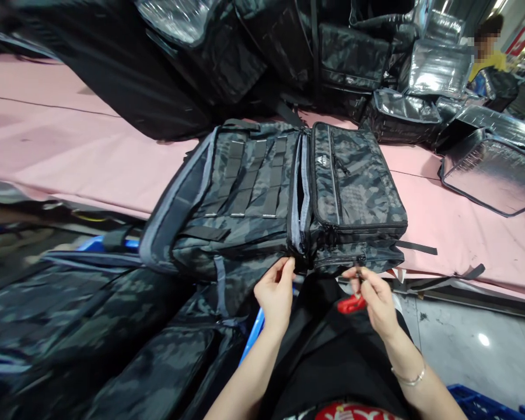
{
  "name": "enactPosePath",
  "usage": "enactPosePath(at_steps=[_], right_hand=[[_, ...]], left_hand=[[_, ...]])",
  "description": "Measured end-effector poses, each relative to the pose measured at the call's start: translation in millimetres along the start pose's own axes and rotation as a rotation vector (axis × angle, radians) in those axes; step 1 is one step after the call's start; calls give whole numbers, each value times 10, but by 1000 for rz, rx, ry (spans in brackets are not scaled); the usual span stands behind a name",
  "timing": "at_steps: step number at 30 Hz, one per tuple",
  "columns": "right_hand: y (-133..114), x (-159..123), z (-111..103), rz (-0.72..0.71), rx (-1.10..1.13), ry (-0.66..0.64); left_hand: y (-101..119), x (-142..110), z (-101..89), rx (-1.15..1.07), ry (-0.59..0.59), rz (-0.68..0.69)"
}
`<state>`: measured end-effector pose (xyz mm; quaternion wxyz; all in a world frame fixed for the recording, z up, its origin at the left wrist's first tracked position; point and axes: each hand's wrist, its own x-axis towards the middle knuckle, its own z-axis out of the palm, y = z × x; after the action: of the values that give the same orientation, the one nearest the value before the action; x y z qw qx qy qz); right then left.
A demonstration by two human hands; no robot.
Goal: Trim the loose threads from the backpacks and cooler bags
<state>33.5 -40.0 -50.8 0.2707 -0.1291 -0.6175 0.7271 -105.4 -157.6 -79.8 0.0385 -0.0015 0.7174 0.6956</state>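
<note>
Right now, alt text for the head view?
Dark camouflage backpack, partly open, on a pink-covered table; the left hand pinches at its near edge, the right hand holds a small, blurred red tool. Silver-lined bags sit at upper right.

Bkpk point(262, 192) is blk/gry camo, tbl cover point(70, 134) pink, held item point(351, 304) red.

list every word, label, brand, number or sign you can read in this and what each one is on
"EY": seems to read so in the red print on the person's black top; the rest is cut off by the frame.
White logo on the zipped camouflage section: peaked mark, lettering too small to read surely.
Red sign in the background: too blurred to read.
</note>
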Motion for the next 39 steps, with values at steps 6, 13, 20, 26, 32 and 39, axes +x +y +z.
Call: enactPosePath(at_steps=[6, 13, 20, 26, 32, 39], right_hand=[[-276, 4, -631, -295, -639, 381], [-86, 118, -943, -377, -789, 397], [105, -17, -845, -415, -647, 433], [71, -19, -803, -362, -614, 455], [75, 25, -797, -293, -537, 458], [39, 27, -749, -272, -482, 440]], left_hand=[[2, -84, -162, -58, -186, 78], [196, -265, -70, -26, -271, 92], [224, -287, -34, 73, -242, 79], [-229, -261, -72, 50, -267, -3], [-736, -208, 16, -155, -433, -549], [-779, -141, 186, -429, -480, -755]])
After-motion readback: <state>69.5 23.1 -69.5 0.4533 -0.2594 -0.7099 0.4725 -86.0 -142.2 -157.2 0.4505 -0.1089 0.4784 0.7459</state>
